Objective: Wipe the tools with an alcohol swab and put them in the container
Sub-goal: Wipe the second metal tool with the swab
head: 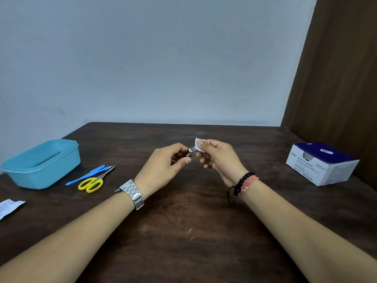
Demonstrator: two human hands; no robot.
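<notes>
Above the middle of the dark wooden table, my left hand [173,162] pinches a small metal tool [191,150], mostly hidden by my fingers. My right hand [216,158] pinches a white alcohol swab [197,142] folded over the tool's exposed end. At the left stands the light blue plastic container [61,166], open on top, its inside showing nothing that I can make out. Beside it lie yellow-handled scissors [92,183] and two thin blue-handled tools [89,174], side by side.
A white and purple box of alcohol swabs [322,163] sits at the right, near a brown wall panel [336,78]. A torn swab wrapper [9,207] lies at the left edge of the table [183,231].
</notes>
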